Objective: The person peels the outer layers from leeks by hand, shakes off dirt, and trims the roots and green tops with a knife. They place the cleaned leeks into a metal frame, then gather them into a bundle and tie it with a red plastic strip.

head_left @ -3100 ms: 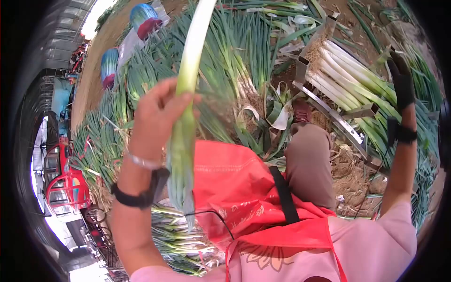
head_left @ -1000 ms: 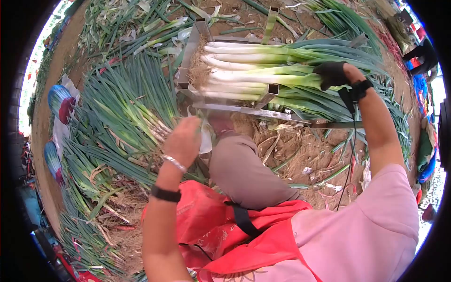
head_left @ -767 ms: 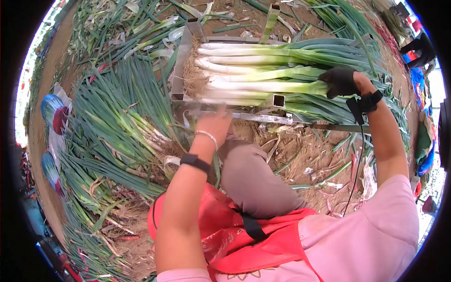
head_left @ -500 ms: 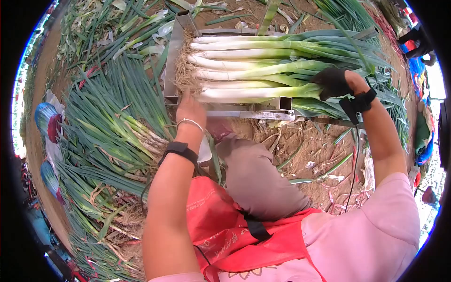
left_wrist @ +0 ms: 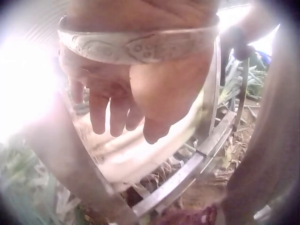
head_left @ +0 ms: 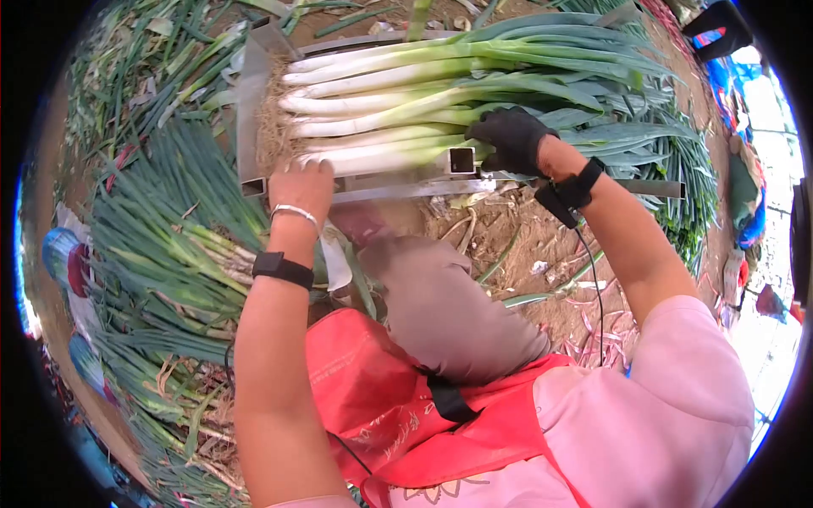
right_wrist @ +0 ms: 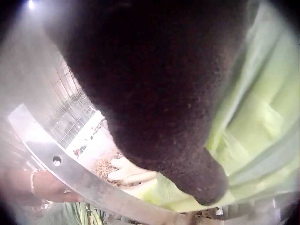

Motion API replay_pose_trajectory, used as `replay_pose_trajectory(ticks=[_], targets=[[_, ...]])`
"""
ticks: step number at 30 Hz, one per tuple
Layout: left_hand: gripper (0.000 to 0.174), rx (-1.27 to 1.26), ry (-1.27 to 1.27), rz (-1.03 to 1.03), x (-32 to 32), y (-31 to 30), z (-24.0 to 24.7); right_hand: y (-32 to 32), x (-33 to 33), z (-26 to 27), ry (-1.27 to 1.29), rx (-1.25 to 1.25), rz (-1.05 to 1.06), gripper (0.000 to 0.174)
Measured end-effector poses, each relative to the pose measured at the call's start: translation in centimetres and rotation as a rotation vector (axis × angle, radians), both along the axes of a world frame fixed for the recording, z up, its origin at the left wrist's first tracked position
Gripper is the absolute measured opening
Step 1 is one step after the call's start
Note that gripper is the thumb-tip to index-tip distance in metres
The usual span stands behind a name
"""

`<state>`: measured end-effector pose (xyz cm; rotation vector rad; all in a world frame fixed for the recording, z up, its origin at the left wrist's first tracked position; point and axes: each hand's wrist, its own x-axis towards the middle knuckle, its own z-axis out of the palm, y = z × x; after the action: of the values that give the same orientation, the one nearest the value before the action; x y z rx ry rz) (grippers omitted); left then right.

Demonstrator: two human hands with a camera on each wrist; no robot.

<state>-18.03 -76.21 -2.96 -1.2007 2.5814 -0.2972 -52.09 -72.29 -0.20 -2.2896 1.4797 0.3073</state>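
Note:
Several long leeks (head_left: 381, 102) lie side by side in a metal frame (head_left: 254, 110), white ends and roots (head_left: 275, 118) at its left end plate. My bare left hand (head_left: 302, 188) lies at the root end of the nearest leek (head_left: 381, 158). In the left wrist view its fingers (left_wrist: 117, 115) hang fairly straight over the white stalks. My gloved right hand (head_left: 512, 140) grips the nearest leek where white turns to green. In the right wrist view the thumb (right_wrist: 208, 180) lies along the leaves and the other fingers are hidden.
More leeks with dark green leaves (head_left: 195, 220) lie piled on the ground at left. A square tube post (head_left: 461, 160) rises from the frame's near side by my right hand. My bent leg (head_left: 449, 313) and a red apron (head_left: 364, 381) are just below the frame.
A leek carried upright in the left hand now lies in the frame. The left hand has moved to the root ends; the gloved hand has come down from the frame's far side onto the stalks.

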Motion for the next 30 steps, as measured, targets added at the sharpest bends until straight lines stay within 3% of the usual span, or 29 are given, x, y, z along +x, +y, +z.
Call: replay_pose_trajectory(ticks=[4,6,8,11,13,16,20,22,23,26,27,28,30], targets=[[0.018,0.038,-0.002,0.100,-0.4,-0.2,-1.5,2.7,-2.5,2.0,-0.007,-0.351,-0.115,0.049],[0.014,-0.045,0.015,0.122,-0.4,-0.6,-2.3,3.1,-4.8,2.7,0.058,-0.327,-0.171,0.052],[0.014,-0.039,0.005,0.126,-1.0,-1.2,-2.0,2.6,-7.2,3.7,0.205,-0.028,-0.240,0.056],[0.014,-0.018,0.000,0.129,-1.1,-0.8,-2.0,2.6,-12.4,5.5,0.004,0.195,-0.547,0.065],[0.013,-0.020,0.014,0.130,-1.1,-1.0,-2.1,2.7,-14.2,7.2,0.293,0.312,-0.541,0.070],[0.013,-0.068,-0.004,0.089,-0.9,-0.8,-2.5,3.4,-12.9,8.3,0.356,0.373,-0.476,0.065],[0.012,-0.074,0.008,0.107,-0.4,-0.9,-2.9,3.4,-5.5,4.6,-0.361,-0.520,-0.286,0.045],[0.012,-0.074,0.026,0.063,-0.2,-0.8,-2.9,3.7,-1.0,0.8,-0.217,-0.660,-0.190,0.023],[0.011,-0.092,0.054,0.038,-0.1,-0.9,-2.8,3.6,0.7,0.3,0.060,-0.570,-0.214,0.022],[0.011,-0.093,0.039,0.016,-0.2,-1.3,-2.5,1.5,0.1,-1.4,0.165,-0.382,-0.221,0.034],[0.010,-0.122,0.018,-0.031,0.0,-1.5,-2.6,0.9,-0.7,-1.6,0.007,-0.398,-0.235,0.036],[0.010,-0.104,0.017,-0.038,0.2,-1.2,-2.5,0.3,-0.6,-0.7,-0.044,-0.196,-0.298,0.037],[0.010,0.060,0.003,0.056,-0.1,-1.9,-2.0,1.0,-0.2,-1.4,-0.070,-0.192,-0.400,0.037]])
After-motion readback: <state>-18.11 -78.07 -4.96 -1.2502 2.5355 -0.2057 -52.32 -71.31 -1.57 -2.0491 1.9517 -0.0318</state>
